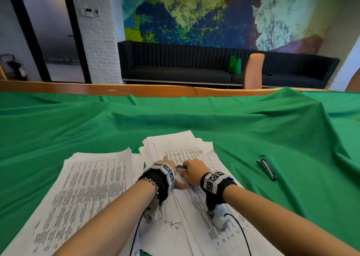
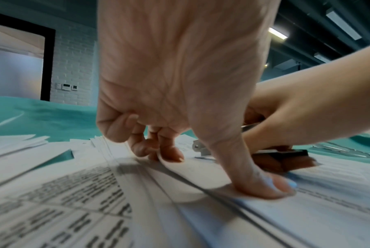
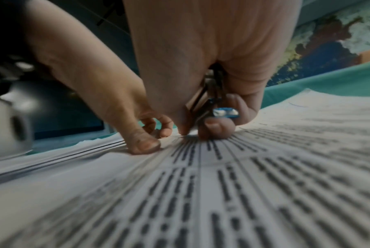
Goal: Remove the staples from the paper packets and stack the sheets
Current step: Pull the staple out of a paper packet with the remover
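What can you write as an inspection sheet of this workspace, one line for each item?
Surface: green cloth, wrinkled, over a wooden table.
Job's things: packets in a fanned pile under both hands; a separate stack to its left.
Clutter: a metal tool on the cloth at the right.
Grippers: left hand presses fingertips and thumb on the packets; right hand grips a small metal tool at the paper, probably a staple remover.
Cables: black cables run from both wrist cameras across the paper.
Surroundings: dark sofa, mural, brick wall, orange chair.
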Demonstrator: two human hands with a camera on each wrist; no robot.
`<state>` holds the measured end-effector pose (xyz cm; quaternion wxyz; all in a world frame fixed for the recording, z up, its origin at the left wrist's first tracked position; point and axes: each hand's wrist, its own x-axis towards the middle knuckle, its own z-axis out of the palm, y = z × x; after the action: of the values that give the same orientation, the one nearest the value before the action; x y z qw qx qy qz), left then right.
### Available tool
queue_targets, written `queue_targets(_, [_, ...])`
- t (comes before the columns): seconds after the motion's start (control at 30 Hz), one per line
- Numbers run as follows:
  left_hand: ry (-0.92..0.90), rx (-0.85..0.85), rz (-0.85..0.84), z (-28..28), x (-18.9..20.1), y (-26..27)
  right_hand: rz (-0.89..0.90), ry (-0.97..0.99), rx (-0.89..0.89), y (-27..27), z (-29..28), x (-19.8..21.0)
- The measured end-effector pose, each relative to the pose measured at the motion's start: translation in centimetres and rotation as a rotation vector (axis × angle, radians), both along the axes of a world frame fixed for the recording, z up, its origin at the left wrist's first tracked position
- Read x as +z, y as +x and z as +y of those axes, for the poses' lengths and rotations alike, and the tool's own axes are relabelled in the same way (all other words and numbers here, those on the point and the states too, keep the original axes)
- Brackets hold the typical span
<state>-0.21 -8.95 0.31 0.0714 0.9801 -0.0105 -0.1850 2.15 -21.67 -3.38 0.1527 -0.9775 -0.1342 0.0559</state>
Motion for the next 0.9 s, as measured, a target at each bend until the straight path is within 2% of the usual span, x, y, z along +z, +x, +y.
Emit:
queue_targets(0.23, [0.011,0.001,-0.010,0.2,0.0,-0.2,0.231,0.143,-0.110,1.1,-0.4,0.5])
queue_targets(0.47, [0.030,-0.016,-0.018,-0.2,-0.1,-0.3,0.033,0.014,-0.050,0.0,0.9,-0.5])
queue_targets(0.57, [0.038,-0.009,-0.018,-0.1,0.0,-0.3,0.055,-0.003,-0.042,0.0,1.0,-0.1])
queue_targets(0.73, [0.030,-0.009,0.011,0.1,0.0,0.1,0.273,0.099,-0.090,1.4,0.2,0.8])
queue_targets(0.8, [0.051,-0.026,0.013,0.1,-0.1,0.2,0.268,0.096,-0.088,1.4,0.3,0.8])
queue_targets(0.9, [0.080,-0.058,0.013,-0.2,-0.2,0.3,0.155,0.026,-0.058,0.4,0.8,0.4])
